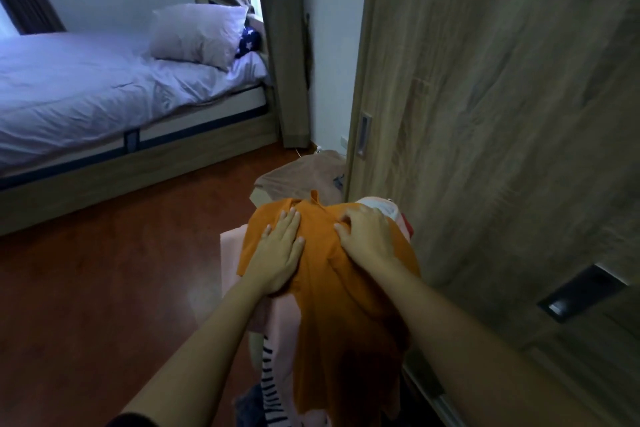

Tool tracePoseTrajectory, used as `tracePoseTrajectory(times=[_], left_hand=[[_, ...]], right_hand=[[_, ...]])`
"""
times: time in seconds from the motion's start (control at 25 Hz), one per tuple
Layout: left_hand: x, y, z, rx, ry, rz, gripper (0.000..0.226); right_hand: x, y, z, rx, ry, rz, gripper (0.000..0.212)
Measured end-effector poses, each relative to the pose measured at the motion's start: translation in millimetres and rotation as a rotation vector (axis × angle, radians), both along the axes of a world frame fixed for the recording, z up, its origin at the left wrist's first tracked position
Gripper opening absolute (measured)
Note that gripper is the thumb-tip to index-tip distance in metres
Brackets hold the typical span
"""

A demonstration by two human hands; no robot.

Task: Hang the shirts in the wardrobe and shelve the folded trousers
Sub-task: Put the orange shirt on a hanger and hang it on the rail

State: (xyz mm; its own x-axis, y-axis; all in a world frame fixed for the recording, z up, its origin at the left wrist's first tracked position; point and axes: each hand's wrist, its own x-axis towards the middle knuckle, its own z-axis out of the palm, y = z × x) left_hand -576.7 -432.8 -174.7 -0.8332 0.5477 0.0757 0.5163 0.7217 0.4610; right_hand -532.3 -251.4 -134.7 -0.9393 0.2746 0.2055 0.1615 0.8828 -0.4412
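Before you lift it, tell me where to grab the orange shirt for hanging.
Pinch the orange shirt at its far, bunched end, where a narrow tab sticks up, coming from above. It lies draped over the clothes pile, its length hanging toward you, so that end probably lifts cleanly. The right hand grips fabric there; the left hand lies flat.

Clearance: open on the left, blocked on the right.

The right side is closed off by the wardrobe door (485,114), drawn across just beside the clothes pile (230,253), which is topped by an orange shirt (339,288). The way ahead is narrowed by a brown-draped object (298,177) and a curtain (287,62) — bare floor (104,288) is left free up to the bed (86,90).
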Motion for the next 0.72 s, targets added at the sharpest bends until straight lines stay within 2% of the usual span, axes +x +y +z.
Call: tracePoseTrajectory(times=[0.2,0.24,0.36,0.44,0.56,0.64,0.72], left_hand=[[-0.4,-0.6,-2.3,0.016,-0.003,0.013,0.067],[2.1,1.5,2.7,0.069,-0.017,0.042,0.068],[17.3,16.1,36.8,0.351,0.002,0.175,0.075],[26.5,35.0,76.7,0.427,0.038,0.084,0.083],[39.5,67.5,134.2,0.226,-0.015,-0.254,0.087],[53.1,82.5,165.6,0.106,-0.16,-0.358,0.071],[82.0,94.6,189.9,0.081,-0.207,-0.406,0.049]], right_hand=[[15.7,32.4,25.6,-0.612,0.127,-0.343,0.015],[20.1,37.8,35.0,-0.671,0.17,-0.364,0.014],[37.9,45.9,68.3,-0.669,0.29,-0.165,0.012],[53.7,44.8,89.5,-0.654,0.292,0.025,0.011],[85.8,43.8,116.2,-0.639,0.269,0.21,0.011],[110.3,49.1,130.1,-0.662,0.293,0.29,0.013],[147.8,60.8,148.1,-0.726,0.386,0.285,0.016]])
